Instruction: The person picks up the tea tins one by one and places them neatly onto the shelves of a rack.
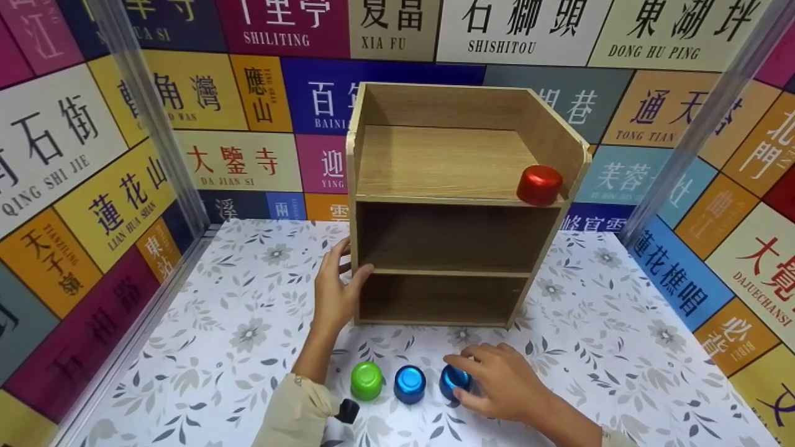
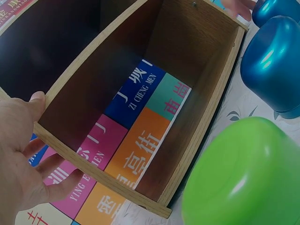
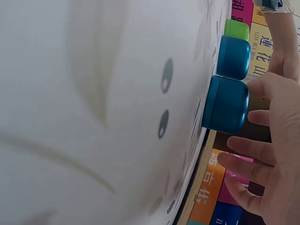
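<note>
My left hand (image 1: 335, 288) grips the left side panel of a small wooden shelf (image 1: 444, 272). In the left wrist view its thumb lies at the panel's front edge and its fingers reach along the outside. My right hand (image 1: 506, 382) is at the rightmost blue metallic tin (image 1: 454, 380), thumb and index finger at its sides, the other fingers spread apart. In the right wrist view the thumb tip meets the edge of this blue tin (image 3: 227, 104). Another blue tin (image 1: 410, 383) and a green tin (image 1: 366, 380) stand to its left in a row.
A red tin (image 1: 539, 185) sits at the front right corner of the shelf's top level. Below are two open compartments. The floral-patterned tabletop (image 1: 248, 298) meets walls covered in coloured signs (image 1: 242, 161). A dark-tipped device (image 1: 348, 411) is at my left sleeve.
</note>
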Available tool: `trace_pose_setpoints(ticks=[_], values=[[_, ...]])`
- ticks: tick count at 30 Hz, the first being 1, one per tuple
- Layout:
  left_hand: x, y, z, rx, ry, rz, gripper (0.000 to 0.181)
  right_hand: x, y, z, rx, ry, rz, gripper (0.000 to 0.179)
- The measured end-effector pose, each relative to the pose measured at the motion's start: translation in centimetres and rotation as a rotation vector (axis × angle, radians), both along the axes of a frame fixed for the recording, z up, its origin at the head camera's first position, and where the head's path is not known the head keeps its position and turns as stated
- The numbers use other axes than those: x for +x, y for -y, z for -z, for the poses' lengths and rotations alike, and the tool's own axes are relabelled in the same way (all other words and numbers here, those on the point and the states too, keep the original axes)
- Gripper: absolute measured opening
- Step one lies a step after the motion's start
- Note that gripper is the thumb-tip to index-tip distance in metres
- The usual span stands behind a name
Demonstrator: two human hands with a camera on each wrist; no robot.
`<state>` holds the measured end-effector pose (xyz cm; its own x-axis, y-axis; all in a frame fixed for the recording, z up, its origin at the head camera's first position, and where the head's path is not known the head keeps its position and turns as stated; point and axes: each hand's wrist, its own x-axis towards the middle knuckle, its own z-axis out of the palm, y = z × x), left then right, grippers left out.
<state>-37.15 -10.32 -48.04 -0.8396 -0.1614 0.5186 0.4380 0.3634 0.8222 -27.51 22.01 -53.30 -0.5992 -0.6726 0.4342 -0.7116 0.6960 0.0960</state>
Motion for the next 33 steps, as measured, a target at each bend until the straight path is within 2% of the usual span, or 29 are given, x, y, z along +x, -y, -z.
trace_pose_setpoints(ticks=[10,20,24,27,33], values=[[0.16,-0.05,-0.09,0.015,0.025,0.012,0.061,0.22,0.14,0.57,0.063,0.033,-0.018,0.054],[0.19,0.08,-0.21,0.0,0.058,0.006,0.061,0.15,0.17,0.67,0.066,0.075,-0.033,0.053],[0.14,0.11,-0.16,-0.002,0.019,0.004,0.061,0.09,0.13,0.82,0.054,0.091,-0.042,0.052],[0.11,0.07,-0.15,-0.003,0.004,0.008,0.061,0.02,0.1,0.91,0.049,0.082,-0.047,0.05],[0.24,0.0,-0.22,-0.001,0.033,0.01,0.06,-0.05,0.0,1.09,0.048,0.057,-0.061,0.051]])
